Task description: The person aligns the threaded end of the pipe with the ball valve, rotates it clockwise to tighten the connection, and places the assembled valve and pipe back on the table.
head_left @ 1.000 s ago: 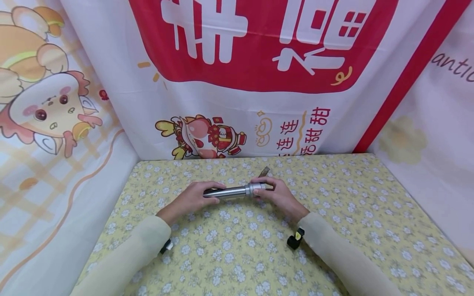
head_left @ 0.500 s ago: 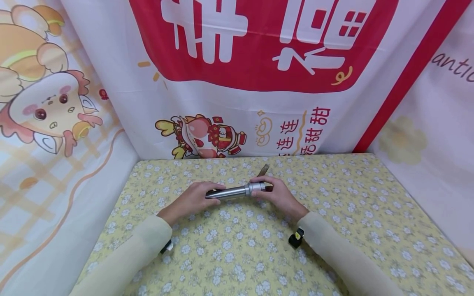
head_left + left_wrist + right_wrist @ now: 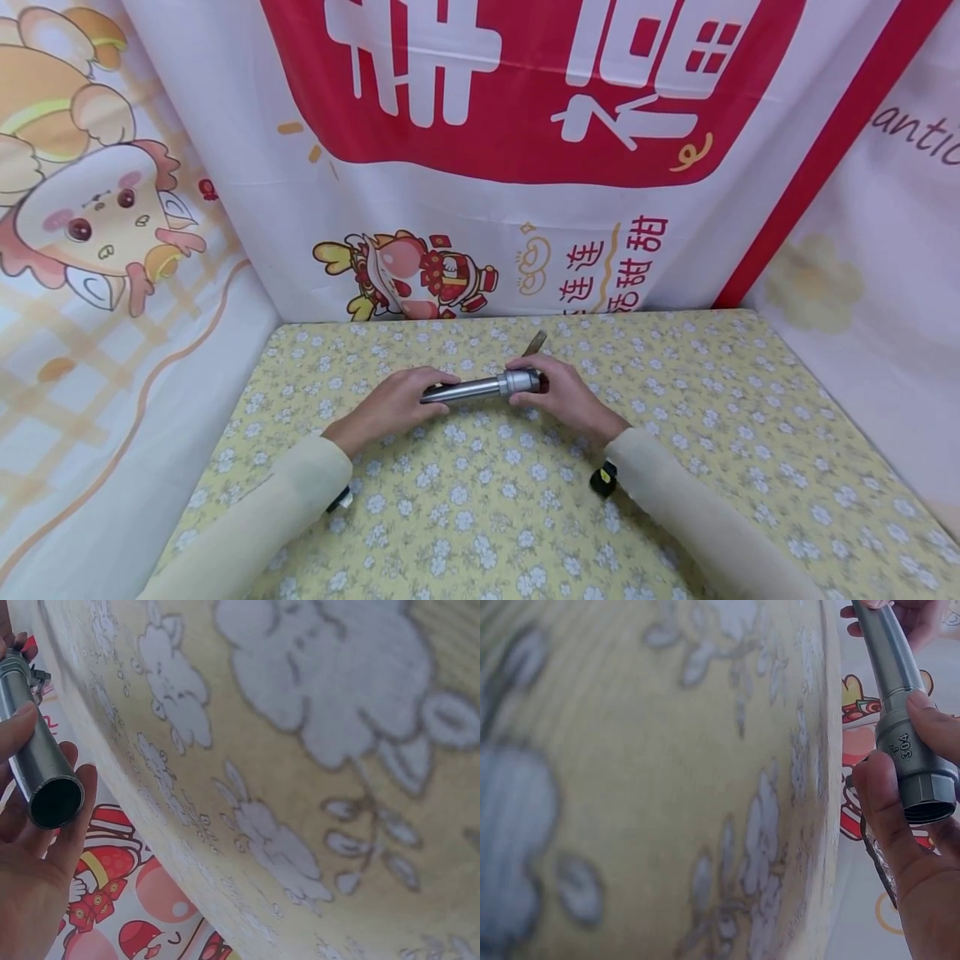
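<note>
A shiny steel pipe (image 3: 474, 389) runs nearly level between the two hands and joins a ball valve (image 3: 521, 382) at its right end. Around the pipe's open left end, my left hand (image 3: 392, 405) holds it between thumb and fingers; the hollow mouth faces the left wrist camera. My right hand (image 3: 564, 398) grips the valve body, marked "304" in the right wrist view, with thumb and fingers on opposite sides. A threaded opening (image 3: 930, 811) shows at the valve's outer end. The valve's flat lever handle (image 3: 535, 342) sticks out beyond the right fingers, partly hidden by them.
A yellow floral cloth (image 3: 465, 517) covers the table under both hands. Printed curtains hang behind it and at both sides, the back one (image 3: 420, 196) meeting the table's far edge. Small black wrist devices (image 3: 603, 479) hang under the sleeves.
The left hand and the pipe's left end have shifted slightly to the right. The right fingers have moved a little on the valve, and more of its body shows. Both hands keep hold.
</note>
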### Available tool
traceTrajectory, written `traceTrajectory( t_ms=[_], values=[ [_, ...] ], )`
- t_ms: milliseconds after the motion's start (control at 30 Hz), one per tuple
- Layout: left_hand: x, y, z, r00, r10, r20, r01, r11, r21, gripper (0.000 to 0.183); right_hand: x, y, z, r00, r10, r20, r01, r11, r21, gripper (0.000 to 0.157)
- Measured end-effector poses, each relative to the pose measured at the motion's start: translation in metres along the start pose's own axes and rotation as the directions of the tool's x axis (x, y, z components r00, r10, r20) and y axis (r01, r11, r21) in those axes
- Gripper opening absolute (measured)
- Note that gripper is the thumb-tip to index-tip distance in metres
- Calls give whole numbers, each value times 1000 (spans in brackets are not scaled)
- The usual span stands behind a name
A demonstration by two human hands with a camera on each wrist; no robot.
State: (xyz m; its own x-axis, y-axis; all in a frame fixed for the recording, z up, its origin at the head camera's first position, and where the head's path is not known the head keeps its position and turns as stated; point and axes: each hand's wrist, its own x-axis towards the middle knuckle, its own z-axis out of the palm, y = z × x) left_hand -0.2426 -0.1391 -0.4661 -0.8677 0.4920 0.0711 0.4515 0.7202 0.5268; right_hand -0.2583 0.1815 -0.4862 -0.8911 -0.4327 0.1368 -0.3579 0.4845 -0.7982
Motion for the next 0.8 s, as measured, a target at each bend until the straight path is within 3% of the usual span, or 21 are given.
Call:
traceTrajectory(
  t_ms=[433, 800],
  values=[
    [11, 10, 4, 1000, 15, 8, -16, 992, 125, 47, -5, 2, -12, 994, -100, 37, 105, 981, -163, 51],
    [14, 24, 11, 998, 29, 51, -37, 986, 162, 44, -15, 3, -17, 985, -138, 103, 168, 901, -400, 58]
  ],
)
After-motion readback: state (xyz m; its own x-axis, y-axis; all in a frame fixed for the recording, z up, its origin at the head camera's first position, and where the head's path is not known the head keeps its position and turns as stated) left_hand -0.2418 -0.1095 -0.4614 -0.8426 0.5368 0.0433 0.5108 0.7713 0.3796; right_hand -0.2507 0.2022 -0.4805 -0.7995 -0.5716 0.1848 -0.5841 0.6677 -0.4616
